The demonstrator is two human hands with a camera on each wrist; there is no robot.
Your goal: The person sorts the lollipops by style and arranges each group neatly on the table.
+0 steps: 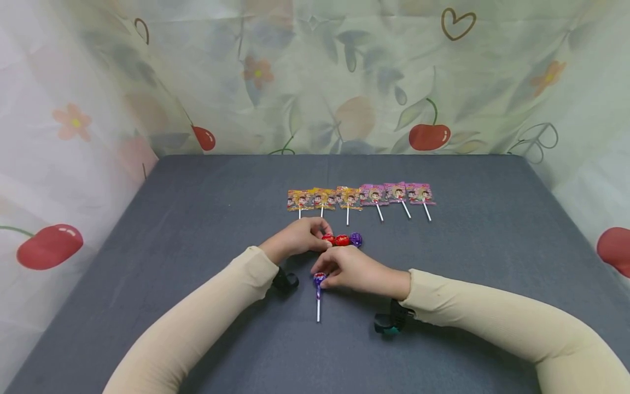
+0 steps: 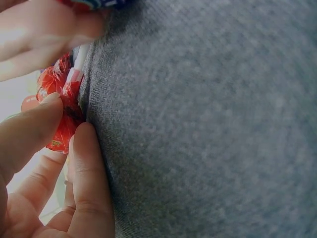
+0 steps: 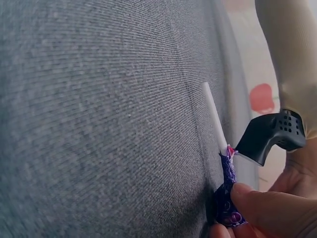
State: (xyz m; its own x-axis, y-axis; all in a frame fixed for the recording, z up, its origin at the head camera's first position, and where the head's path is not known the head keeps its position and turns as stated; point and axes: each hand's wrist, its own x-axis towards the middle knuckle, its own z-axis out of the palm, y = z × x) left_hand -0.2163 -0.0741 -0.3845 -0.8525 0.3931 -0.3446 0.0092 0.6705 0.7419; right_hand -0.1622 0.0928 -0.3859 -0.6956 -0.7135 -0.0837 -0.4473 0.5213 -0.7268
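Note:
My left hand [image 1: 301, 237] pinches a red-wrapped lollipop [image 2: 60, 138] between thumb and finger, low over the cloth. Right of it in the head view lie another red lollipop [image 1: 342, 240] and a purple one [image 1: 356, 239], their heads in a row and their sticks hidden by the right hand. Nearer the body, my right hand [image 1: 361, 269] holds a purple lollipop [image 3: 229, 171] by its wrapped head. Its white stick [image 1: 318, 311] points toward me. Part of the right hand shows at the upper left of the left wrist view.
Behind the hands, a row of flat-packed lollipops runs across the dark grey table [image 1: 221, 213]: yellow packets [image 1: 324, 198] at left, pink packets [image 1: 397, 192] at right. A patterned curtain [image 1: 315, 82] encloses the table's back and sides. Black wrist cameras [image 1: 391, 320] hang under both sleeves.

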